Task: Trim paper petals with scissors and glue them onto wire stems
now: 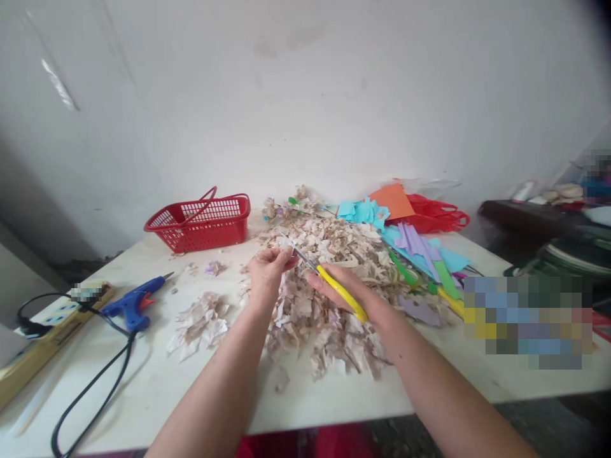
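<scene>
Yellow-handled scissors (341, 291) are in my right hand (334, 286), their blades angled up and left toward the fingertips of my left hand. My left hand (270, 270) is closed in a pinch at the blades; whatever lies between its fingers is too small to make out. Beneath and behind both hands spreads a large heap of pale, brownish paper scraps (334, 245). A smaller bunch of pale scraps (203, 321) lies left of my left forearm.
A red basket (210, 232) stands at the back left. On the left are a blue glue gun (133, 305) with a black cord and a power strip (57, 324). Coloured paper (394, 200), purple strips (417, 248) and a red bag (434, 216) lie at the right.
</scene>
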Motion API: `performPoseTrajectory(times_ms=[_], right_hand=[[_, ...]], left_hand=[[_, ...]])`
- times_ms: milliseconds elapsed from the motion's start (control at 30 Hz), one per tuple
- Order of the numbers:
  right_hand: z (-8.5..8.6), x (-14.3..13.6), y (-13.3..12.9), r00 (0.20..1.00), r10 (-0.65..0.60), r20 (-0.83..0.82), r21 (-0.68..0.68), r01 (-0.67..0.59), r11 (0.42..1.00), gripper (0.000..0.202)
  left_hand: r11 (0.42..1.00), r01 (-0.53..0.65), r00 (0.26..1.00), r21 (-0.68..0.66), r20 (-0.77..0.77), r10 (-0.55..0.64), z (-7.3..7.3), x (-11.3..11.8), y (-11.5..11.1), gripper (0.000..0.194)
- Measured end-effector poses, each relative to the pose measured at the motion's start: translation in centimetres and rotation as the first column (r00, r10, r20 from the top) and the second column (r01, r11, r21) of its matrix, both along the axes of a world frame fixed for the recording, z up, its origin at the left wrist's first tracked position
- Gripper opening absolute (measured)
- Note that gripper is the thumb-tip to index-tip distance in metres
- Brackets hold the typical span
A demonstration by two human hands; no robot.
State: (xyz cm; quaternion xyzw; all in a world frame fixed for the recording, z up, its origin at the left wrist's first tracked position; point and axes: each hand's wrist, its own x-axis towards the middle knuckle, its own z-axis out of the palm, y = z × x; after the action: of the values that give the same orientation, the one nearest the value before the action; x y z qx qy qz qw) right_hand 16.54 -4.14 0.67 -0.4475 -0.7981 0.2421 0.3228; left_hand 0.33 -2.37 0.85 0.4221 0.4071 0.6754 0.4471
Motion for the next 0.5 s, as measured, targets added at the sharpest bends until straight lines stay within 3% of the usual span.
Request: performPoseTrajectory(times_ms=[233, 500], right_hand=[[0.84, -0.17, -0.69, 0.998, 0.024, -0.054, -0.029, -0.026, 0.999, 0.035], [0.56, 0.31, -0.26, 1.000, 0.012, -0.020, -0.015, -0.013, 1.000, 0.032]], left_hand=[[0.999, 0.035, 0.999, -0.036, -0.005, -0.035, -0.03, -0.11, 0.20, 0.026], [0.991, 0.124, 0.992, -0.041, -0.032, -0.125, 0.10, -0.59, 0.13, 0.029]])
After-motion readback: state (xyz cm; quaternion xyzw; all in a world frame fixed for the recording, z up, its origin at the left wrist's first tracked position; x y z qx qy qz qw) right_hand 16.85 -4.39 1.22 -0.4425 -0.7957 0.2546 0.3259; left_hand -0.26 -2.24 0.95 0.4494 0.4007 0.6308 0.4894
